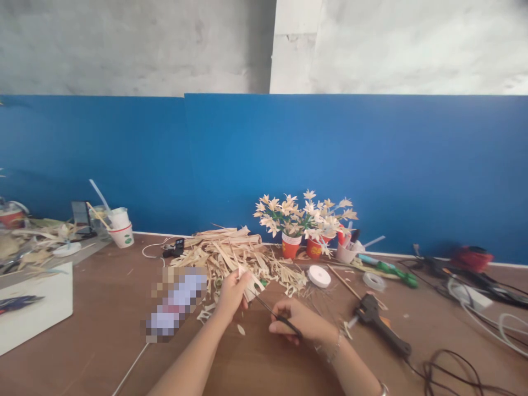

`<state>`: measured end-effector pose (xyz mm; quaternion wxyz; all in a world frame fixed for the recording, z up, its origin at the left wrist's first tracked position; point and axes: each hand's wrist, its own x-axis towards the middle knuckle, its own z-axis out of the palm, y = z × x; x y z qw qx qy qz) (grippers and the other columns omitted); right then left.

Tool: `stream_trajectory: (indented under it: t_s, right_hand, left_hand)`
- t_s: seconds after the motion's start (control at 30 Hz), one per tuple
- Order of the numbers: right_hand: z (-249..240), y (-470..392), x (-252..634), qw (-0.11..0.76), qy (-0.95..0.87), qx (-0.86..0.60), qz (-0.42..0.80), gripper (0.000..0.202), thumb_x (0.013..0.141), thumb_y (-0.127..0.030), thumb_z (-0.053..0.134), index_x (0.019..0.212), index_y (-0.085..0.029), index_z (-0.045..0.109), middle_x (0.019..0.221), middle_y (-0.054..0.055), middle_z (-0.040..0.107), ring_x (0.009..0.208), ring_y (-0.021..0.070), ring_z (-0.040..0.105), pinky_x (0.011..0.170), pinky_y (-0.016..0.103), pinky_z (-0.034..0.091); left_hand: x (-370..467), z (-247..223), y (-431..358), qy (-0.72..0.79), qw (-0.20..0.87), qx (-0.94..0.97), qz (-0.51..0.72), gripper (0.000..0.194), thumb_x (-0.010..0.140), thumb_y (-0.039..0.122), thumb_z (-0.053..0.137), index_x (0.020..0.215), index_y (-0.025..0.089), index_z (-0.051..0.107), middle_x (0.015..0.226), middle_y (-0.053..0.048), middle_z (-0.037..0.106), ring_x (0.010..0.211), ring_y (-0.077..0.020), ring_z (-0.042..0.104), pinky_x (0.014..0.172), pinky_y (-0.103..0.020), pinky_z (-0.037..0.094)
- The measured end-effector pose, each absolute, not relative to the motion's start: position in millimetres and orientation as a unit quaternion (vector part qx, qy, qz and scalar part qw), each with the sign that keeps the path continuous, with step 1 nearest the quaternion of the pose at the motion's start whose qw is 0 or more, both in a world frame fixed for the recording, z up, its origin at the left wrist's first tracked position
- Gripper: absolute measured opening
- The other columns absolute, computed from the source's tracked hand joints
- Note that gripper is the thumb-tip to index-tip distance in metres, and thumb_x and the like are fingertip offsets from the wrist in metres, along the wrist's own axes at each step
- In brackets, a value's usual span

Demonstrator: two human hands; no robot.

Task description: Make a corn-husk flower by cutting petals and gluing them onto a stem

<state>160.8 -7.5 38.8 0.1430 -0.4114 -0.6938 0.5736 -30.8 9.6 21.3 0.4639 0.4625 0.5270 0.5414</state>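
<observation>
My left hand (231, 292) pinches a pale piece of dried husk (248, 290) above the table, beside the heap of dried husk strips (231, 250). In my right hand (292, 319) is a pair of dark-handled scissors (285, 323), fingers closed round the handles. The blades point up and left and meet the lower edge of the husk piece; whether they are spread I cannot tell. A small pale petal-shaped scrap (241, 330) lies on the table below my left hand. Just beyond my right hand is a white roll of tape (319, 276).
Pale husk flowers (307, 214) stand in red paper cups (290, 248) against the blue partition (256, 154). A glue gun (381, 324) with its cable lies at right, near a clear tape roll (374, 281). A pixelated flat object (177, 305) lies at left.
</observation>
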Motion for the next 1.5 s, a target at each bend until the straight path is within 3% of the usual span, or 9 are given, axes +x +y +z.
stream_trajectory:
  t_s: [0.33,1.03,1.5]
  right_hand:
    - [35.1,-5.6,162.7,0.145,-0.712,-0.409,0.551,0.035,0.064,-0.046,0.069,0.067,-0.016,0.053,0.04,-0.008,0.045,0.032,0.0041,0.036,0.032,0.015,0.024]
    - [36.3,-4.9,160.1,0.175,-0.73,-0.434,0.498,0.037,0.063,-0.05,0.068,0.064,-0.015,0.055,0.044,-0.006,0.047,0.037,0.0055,0.038,0.034,0.016,0.025]
    - [36.7,-7.1,154.8,0.191,-0.673,-0.465,0.542,0.038,0.06,-0.048,0.07,0.067,-0.017,0.049,0.038,-0.009,0.046,0.03,0.0043,0.036,0.029,0.015,0.026]
  left_hand:
    - [-30.2,17.9,10.8,0.527,0.465,0.464,0.539,0.04,0.071,0.054,0.056,0.078,0.015,0.058,0.042,0.004,0.055,0.024,-0.0081,0.044,0.023,-0.015,0.028]
    - [-26.3,20.3,9.8,0.537,0.455,0.425,0.57,0.037,0.074,0.053,0.054,0.081,0.017,0.054,0.042,0.005,0.056,0.027,-0.0113,0.049,0.025,-0.017,0.03]
    - [-21.5,20.1,7.7,0.531,0.457,0.403,0.588,0.036,0.073,0.051,0.057,0.084,0.017,0.051,0.051,0.003,0.059,0.035,-0.0131,0.056,0.028,-0.018,0.032]
